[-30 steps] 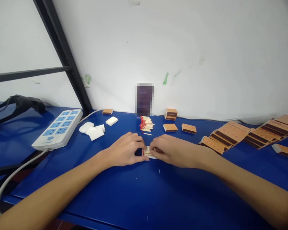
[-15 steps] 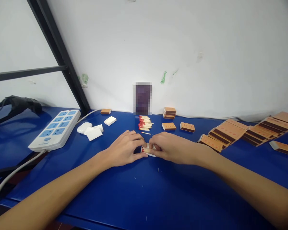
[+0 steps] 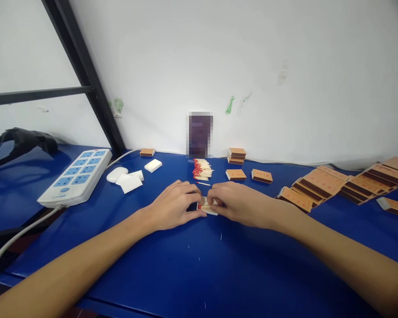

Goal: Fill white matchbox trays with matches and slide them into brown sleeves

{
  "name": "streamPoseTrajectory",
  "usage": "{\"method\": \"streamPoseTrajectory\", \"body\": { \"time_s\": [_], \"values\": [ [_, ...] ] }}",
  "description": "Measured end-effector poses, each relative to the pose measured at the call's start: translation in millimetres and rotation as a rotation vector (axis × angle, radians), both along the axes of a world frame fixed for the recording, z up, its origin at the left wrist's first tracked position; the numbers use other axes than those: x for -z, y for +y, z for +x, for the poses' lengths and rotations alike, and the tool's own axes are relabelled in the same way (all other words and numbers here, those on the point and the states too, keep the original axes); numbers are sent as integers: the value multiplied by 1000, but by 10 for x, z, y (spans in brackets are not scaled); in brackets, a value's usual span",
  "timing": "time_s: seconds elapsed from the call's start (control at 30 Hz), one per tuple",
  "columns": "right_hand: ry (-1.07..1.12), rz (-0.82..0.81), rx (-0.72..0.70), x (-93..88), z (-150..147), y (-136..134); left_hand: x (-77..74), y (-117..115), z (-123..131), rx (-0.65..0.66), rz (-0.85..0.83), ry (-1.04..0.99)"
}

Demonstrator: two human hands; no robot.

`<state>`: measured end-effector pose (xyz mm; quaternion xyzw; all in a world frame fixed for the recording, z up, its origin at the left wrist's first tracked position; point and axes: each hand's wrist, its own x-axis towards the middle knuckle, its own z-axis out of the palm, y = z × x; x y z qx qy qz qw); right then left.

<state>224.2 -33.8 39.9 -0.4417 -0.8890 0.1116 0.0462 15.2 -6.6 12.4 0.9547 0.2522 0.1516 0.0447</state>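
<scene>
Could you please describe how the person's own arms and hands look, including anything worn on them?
The left hand and right hand wear no gloves, and no ring shows. The left forearm and right forearm are bare: no sleeve, watch or bracelet is visible.

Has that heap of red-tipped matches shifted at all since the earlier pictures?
No; the match heap keeps its place relative to the nearer green wall mark.

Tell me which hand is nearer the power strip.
Left: the left hand is right of the power strip, at the matchbox tray; the right hand, also there, is farther right.
</scene>
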Motion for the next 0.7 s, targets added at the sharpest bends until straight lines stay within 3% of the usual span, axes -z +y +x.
{"method": "streamPoseTrajectory", "body": {
  "time_s": [0.43, 0.7],
  "values": [
    [-62, 131, 99, 59, -86, -49, 58, 74, -22, 2, 72, -76],
    [77, -16, 115, 2, -63, -55, 64, 52, -12, 11, 85, -64]
  ]
}}
